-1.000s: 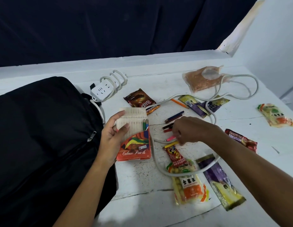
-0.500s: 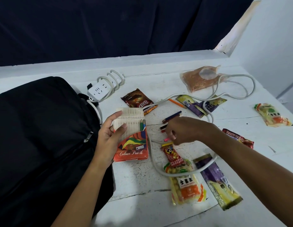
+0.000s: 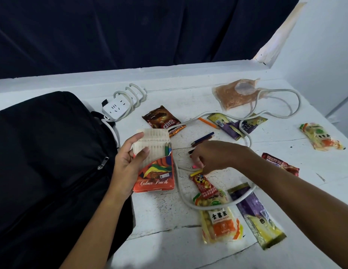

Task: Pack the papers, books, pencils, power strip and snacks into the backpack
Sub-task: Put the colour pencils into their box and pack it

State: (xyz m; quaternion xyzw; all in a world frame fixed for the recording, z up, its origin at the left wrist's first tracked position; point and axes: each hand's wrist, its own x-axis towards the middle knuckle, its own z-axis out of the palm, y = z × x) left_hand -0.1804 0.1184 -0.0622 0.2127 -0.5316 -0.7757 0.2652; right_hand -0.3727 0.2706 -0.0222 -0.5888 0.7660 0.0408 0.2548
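Currently, head view only. Left hand (image 3: 128,162) grips the colour pencil box (image 3: 154,166) w/ thumb across the pale inner tray and fingers curled behind; box is held tilted just above the counter (image 3: 169,230), beside the black backpack (image 3: 48,162). Tray is slid partway out of the sleeve; a few pencils show at its right edge. Right hand (image 3: 212,156) is lowered over loose pencils (image 3: 202,139) near counter centre, fingers (image 3: 198,165) curled down and pinching a pink pencil (image 3: 194,166); a yellow pencil (image 3: 196,173) lies just below it. Orange pencil (image 3: 207,122) lies farther back. Power strip (image 3: 115,108) sits at the backpack's far corner, white cable (image 3: 188,199) looping across the counter and over several snacks. Snack packs: brown Sip pack (image 3: 161,119), red Many Bars pack (image 3: 280,165), yellow-orange pack (image 3: 219,220), purple pack (image 3: 256,216), clear bag of orange crumbs (image 3: 235,94). Backpack zip state: cannot tell.
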